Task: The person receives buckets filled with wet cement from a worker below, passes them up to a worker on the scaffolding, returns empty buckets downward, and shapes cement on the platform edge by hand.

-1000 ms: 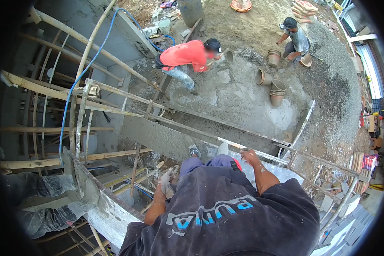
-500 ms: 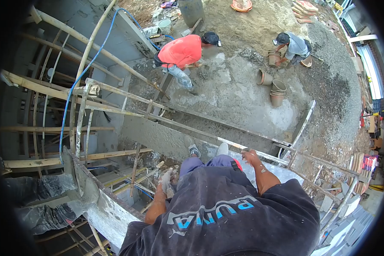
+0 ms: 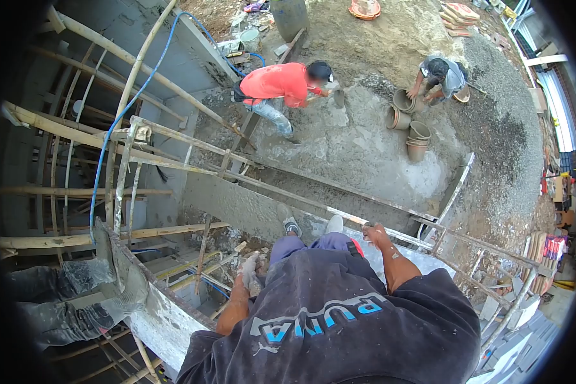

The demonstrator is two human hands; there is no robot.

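My right hand is wrapped round the metal rail in front of my body. Lower and to the left, my left hand is beside my left thigh, coated in pale grey; whether it grips anything is unclear. Beneath me, my shoes stand on a grey concrete beam. A narrow trough of wet-looking grey material runs beyond the rail.
Bamboo poles and a blue hose cross the left side. A person in red and another person by several buckets crouch or bend below. Someone's mud-covered legs show at lower left. Gravel lies right.
The person in red has reached farther right with a flat tool. The other person's head and hands have shifted, and a bucket there is now tilted. My hands have barely moved.
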